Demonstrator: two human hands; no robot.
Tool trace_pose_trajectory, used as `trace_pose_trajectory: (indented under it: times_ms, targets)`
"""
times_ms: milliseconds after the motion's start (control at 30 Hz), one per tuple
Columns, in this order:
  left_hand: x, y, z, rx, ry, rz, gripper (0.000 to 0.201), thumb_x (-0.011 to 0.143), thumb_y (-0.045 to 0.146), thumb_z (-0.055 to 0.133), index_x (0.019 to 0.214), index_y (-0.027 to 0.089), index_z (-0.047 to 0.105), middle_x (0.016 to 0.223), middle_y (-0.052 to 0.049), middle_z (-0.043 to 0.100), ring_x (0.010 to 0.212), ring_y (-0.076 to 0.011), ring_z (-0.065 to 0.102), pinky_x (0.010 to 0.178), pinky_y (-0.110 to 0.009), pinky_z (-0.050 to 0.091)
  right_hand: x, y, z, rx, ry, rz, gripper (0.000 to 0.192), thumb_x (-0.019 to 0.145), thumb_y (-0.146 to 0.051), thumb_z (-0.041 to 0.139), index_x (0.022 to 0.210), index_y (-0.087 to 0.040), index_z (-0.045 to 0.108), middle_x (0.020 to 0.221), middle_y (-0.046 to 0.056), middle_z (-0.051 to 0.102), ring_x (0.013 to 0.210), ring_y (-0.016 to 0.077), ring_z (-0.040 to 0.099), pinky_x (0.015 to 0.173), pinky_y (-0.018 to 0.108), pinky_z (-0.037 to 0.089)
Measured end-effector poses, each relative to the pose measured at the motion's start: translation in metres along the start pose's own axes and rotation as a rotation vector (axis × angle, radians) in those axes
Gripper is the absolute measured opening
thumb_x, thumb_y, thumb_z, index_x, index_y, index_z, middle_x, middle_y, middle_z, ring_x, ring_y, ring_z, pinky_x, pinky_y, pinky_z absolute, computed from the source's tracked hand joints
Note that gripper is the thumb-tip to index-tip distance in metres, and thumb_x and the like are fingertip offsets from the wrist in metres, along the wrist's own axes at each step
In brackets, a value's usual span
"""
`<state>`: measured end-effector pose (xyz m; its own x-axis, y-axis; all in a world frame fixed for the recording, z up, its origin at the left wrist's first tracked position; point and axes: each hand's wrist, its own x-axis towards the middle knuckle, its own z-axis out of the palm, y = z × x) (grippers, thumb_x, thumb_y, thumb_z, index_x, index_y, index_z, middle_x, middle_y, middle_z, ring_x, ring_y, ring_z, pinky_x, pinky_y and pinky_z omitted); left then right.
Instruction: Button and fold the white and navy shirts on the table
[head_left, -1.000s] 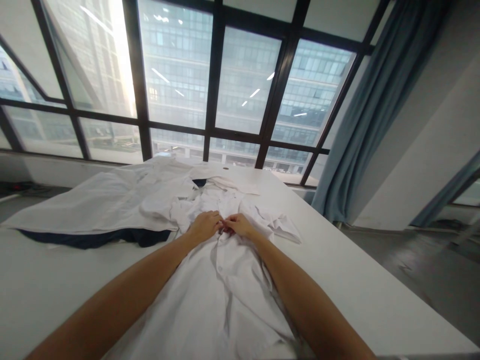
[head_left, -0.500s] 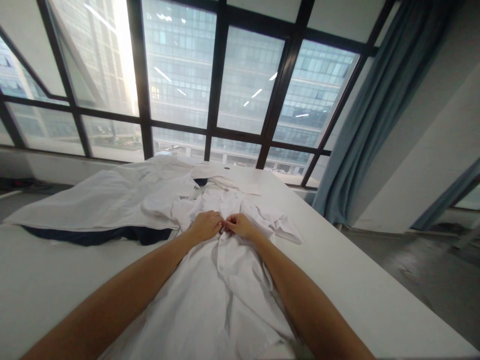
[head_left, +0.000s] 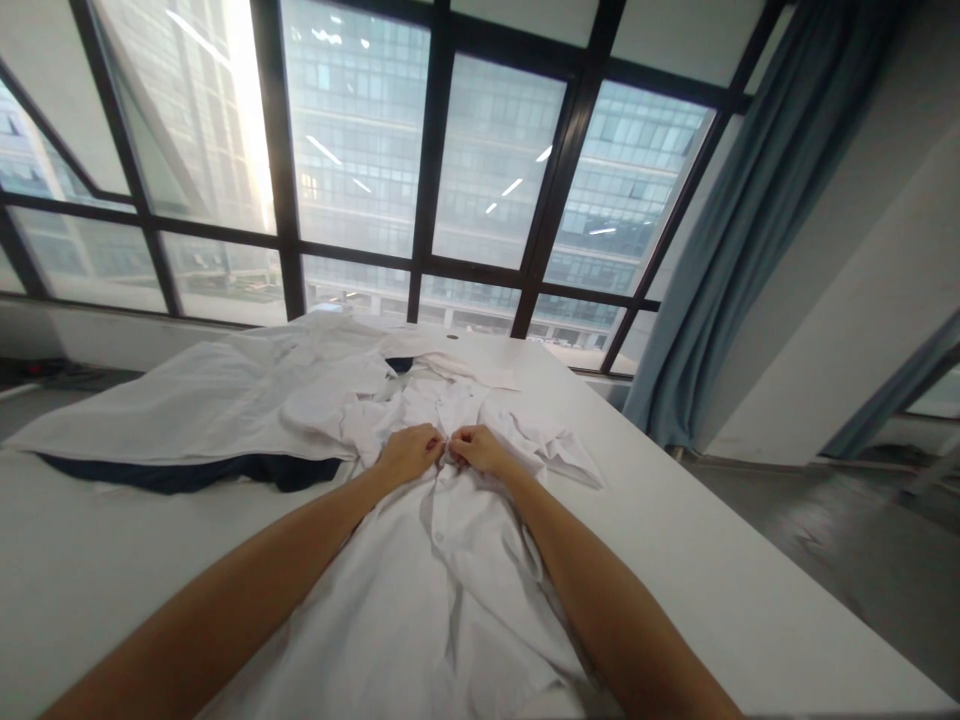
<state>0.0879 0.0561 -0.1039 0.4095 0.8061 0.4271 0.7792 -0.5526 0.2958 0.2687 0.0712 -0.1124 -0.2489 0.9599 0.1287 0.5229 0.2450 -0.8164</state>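
A white shirt (head_left: pixel 390 590) with a buttoned front lies on the table, its collar end toward the window and its lower part toward me. My left hand (head_left: pixel 411 452) pinches the front placket from the left, fingers closed on the cloth. Right beside it, my right hand (head_left: pixel 480 450) grips the same placket between thumb and fingers. The fingertips of both hands nearly meet there, and whatever button lies between them is hidden. Lower on the placket a small button (head_left: pixel 439 538) shows. One short sleeve (head_left: pixel 570 455) spreads out to the right.
Other white garments (head_left: pixel 187 400) lie in a pile at the left, with dark navy cloth (head_left: pixel 195 474) under them. The white table (head_left: pixel 675 560) has its right edge running diagonally to the floor side. A blue curtain (head_left: pixel 735 230) hangs beside the windows.
Both hands stay at the same spot on the placket. Their fingertips have drawn slightly apart, and the right fingers have shifted a little.
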Motion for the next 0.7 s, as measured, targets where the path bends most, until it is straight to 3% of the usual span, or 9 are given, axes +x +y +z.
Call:
trace_pose_trajectory:
  times_ms: [200, 300, 467, 600, 700]
  targets:
    - [0.001, 0.009, 0.0, -0.21, 0.071, -0.005, 0.019, 0.085, 0.028, 0.049, 0.086, 0.019, 0.066, 0.08, -0.002, 0.067, 0.072, -0.0148, 0.058, 0.066, -0.025, 0.042, 0.004, 0.003, 0.002, -0.295, 0.074, -0.081, 0.014, 0.074, -0.02, 0.055, 0.062, -0.015, 0.062, 0.057, -0.002, 0.06, 0.056, 0.0095, 0.05, 0.053, 0.018, 0.034]
    - [0.002, 0.009, 0.004, -0.144, 0.072, -0.012, 0.015, 0.084, 0.026, 0.051, 0.083, 0.019, 0.064, 0.081, -0.003, 0.066, 0.077, -0.0172, 0.058, 0.073, -0.028, 0.041, 0.002, 0.0, -0.005, -0.412, 0.185, -0.055, 0.016, 0.076, -0.02, 0.053, 0.069, -0.014, 0.065, 0.066, 0.001, 0.065, 0.061, 0.0109, 0.053, 0.056, 0.019, 0.035]
    - [0.006, -0.016, 0.005, 0.018, 0.212, -0.134, 0.016, 0.085, 0.017, 0.045, 0.091, 0.017, 0.06, 0.097, -0.008, 0.063, 0.099, -0.024, 0.053, 0.087, -0.039, 0.038, -0.011, -0.011, -0.021, -0.623, 0.351, 0.108, 0.021, 0.08, -0.03, 0.054, 0.08, -0.016, 0.07, 0.078, 0.007, 0.07, 0.07, 0.0156, 0.06, 0.06, 0.022, 0.036]
    - [0.005, -0.025, -0.002, 0.012, 0.215, -0.107, 0.017, 0.089, 0.019, 0.042, 0.092, 0.018, 0.058, 0.095, -0.007, 0.06, 0.093, -0.0192, 0.056, 0.085, -0.032, 0.041, -0.021, -0.027, -0.018, -0.683, 0.301, 0.118, 0.029, 0.084, -0.041, 0.054, 0.081, -0.017, 0.07, 0.08, 0.009, 0.071, 0.072, 0.0171, 0.062, 0.06, 0.023, 0.037]
    - [0.003, -0.016, -0.01, 0.066, 0.242, -0.124, 0.018, 0.09, 0.028, 0.045, 0.1, 0.02, 0.057, 0.098, -0.005, 0.06, 0.09, -0.0176, 0.057, 0.079, -0.028, 0.043, -0.028, -0.039, -0.007, -0.647, 0.134, 0.017, 0.045, 0.082, -0.056, 0.056, 0.068, -0.016, 0.069, 0.067, 0.008, 0.068, 0.062, 0.0156, 0.06, 0.056, 0.023, 0.036]
